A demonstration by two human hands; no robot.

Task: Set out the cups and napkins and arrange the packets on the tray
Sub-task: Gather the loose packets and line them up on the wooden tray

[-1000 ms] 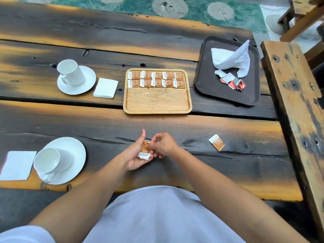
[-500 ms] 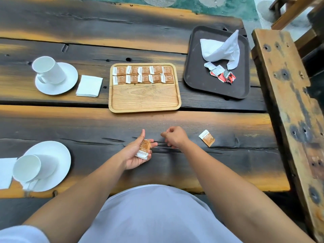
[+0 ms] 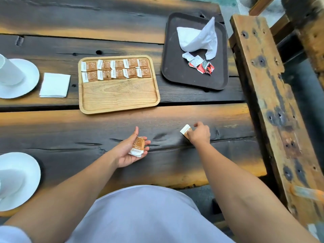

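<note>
- Head view, nearest: the left hand [image 3: 130, 151] lies palm-up just above the dark wooden worktop [image 3: 70, 130], fingers loosely curled under a brown-and-white packet [image 3: 138, 146] that rests across them — cradled, not pinched.
- To its right, the right hand [image 3: 199, 133] is down on the worktop with its fingertips closed on a second brown packet [image 3: 185, 130]; whether that packet has left the wood cannot be told.
- The two hands are well apart.
- At the near left edge a white saucer [image 3: 26, 165] carries a white cup [image 3: 8, 183], cut off by the frame.
- Farther out, a light wooden tray [image 3: 119, 99] holds ten brown packets [image 3: 115, 69] in two rows of five along its far side; the near half is bare wood.
- Left of the tray lies a folded white napkin [image 3: 54, 85], and beyond it a second saucer [image 3: 28, 81] with a second cup [image 3: 8, 71], partly out of view.
- Right of the wooden tray sits a dark plastic tray [image 3: 175, 71] — on it a crumpled white napkin [image 3: 198, 38] and a small heap of red-and-white packets [image 3: 201, 64].
</note>
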